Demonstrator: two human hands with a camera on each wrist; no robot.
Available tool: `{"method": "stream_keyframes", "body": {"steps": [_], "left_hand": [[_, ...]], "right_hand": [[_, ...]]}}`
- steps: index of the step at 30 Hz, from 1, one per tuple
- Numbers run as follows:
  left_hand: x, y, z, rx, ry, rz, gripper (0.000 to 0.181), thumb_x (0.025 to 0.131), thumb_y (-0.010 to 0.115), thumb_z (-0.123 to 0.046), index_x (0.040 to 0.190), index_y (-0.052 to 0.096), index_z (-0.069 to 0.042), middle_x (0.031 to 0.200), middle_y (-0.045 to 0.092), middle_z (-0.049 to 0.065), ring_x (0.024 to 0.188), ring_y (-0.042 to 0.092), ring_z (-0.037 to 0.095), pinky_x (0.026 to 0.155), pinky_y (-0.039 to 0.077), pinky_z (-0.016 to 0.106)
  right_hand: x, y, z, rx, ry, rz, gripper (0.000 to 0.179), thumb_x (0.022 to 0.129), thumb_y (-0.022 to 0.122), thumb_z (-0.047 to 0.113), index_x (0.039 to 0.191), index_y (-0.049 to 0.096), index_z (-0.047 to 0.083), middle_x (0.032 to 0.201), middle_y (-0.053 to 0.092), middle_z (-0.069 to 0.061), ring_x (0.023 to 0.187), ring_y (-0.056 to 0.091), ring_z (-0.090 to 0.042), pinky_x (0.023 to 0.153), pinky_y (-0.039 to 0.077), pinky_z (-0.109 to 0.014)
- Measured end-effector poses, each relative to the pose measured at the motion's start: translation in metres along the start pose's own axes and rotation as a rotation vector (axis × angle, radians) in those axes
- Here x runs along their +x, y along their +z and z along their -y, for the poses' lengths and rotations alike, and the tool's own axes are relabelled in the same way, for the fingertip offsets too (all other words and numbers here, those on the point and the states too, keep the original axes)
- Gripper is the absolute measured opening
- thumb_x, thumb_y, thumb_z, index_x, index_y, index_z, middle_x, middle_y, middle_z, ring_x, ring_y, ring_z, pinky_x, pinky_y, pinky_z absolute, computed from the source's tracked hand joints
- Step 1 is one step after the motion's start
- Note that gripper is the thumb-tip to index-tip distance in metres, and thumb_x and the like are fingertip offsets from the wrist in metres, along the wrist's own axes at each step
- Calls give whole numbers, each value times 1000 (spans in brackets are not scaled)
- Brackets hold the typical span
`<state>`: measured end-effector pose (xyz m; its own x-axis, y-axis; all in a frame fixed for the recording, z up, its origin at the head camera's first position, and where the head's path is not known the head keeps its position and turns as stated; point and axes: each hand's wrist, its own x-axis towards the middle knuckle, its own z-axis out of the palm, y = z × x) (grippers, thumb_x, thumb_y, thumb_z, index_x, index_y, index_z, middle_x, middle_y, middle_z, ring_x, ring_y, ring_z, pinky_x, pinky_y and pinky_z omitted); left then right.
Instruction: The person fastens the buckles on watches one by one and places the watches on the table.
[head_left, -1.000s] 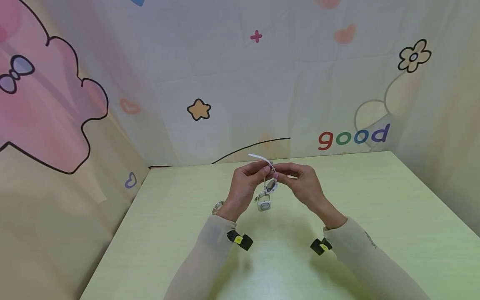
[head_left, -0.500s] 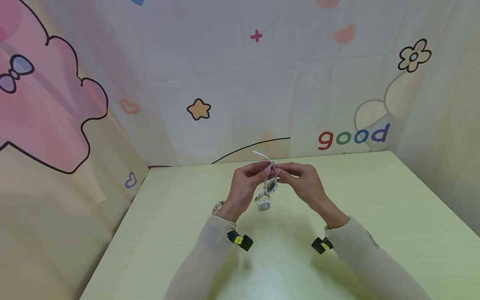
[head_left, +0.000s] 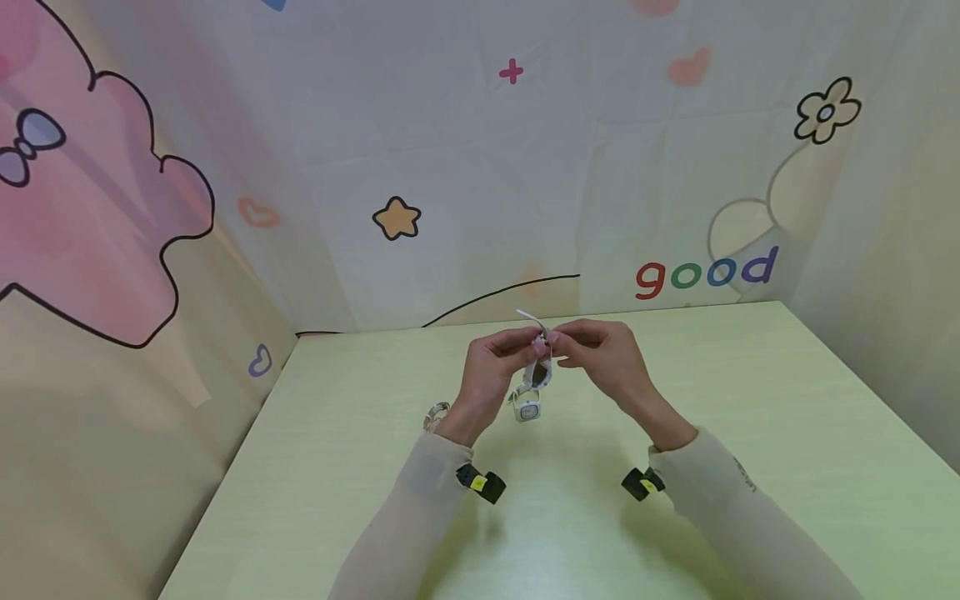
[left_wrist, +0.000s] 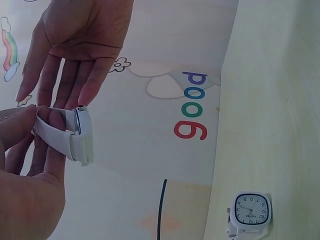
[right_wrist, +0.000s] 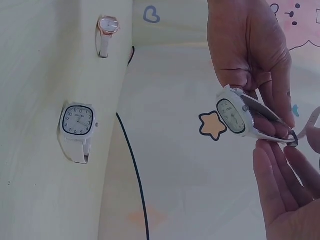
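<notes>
Both hands hold a white wristwatch (head_left: pixel 538 375) in the air above the table, its strap bent into a loop. My left hand (head_left: pixel 489 371) pinches the strap near the metal buckle (right_wrist: pixel 293 138), with fingertips inside the loop. My right hand (head_left: pixel 607 358) pinches the strap beside the buckle from the other side. The strap's loose end sticks out past the buckle, up and left in the head view. The watch's square dial (right_wrist: pixel 231 116) shows in the right wrist view. Fingers partly hide the buckle.
A second white square watch (right_wrist: pixel 77 120) stands on the table (head_left: pixel 360 500) below the hands. A smaller watch with a rose-gold case (right_wrist: pixel 109 25) stands left of it, partly behind the left wrist in the head view. A printed curtain (head_left: pixel 465 150) hangs behind the table.
The strap's loose end has shifted right and less of it sticks out. The held watch has turned slightly, and the right hand's fingers have shifted at the buckle. The left hand has barely moved.
</notes>
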<state>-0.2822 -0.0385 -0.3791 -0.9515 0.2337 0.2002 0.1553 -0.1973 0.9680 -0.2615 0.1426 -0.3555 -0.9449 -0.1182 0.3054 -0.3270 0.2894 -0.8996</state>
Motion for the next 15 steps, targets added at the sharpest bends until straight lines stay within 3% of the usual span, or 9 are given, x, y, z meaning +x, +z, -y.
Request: {"method": "stream_keyframes", "body": {"steps": [9,15], "left_hand": [[-1,1,4,50,15,5,28,87,74,-9,114,72,-4,106,76,7,89,73,11,96,54,32],[-1,-1,4,59,22,37,29,89,72,-11,118,71,-5,113,74,12,94,74,15,96,55,33]], "right_hand": [[2,0,1,-23,18,-27,34,90,72,34,108,71,6,103,74,-17,86,75,-24,72,61,-30],[2,0,2,-39,9,-43,36,93,68,36,110,71,4,101,74,-18,86,75,-28,70,61,-29]]}}
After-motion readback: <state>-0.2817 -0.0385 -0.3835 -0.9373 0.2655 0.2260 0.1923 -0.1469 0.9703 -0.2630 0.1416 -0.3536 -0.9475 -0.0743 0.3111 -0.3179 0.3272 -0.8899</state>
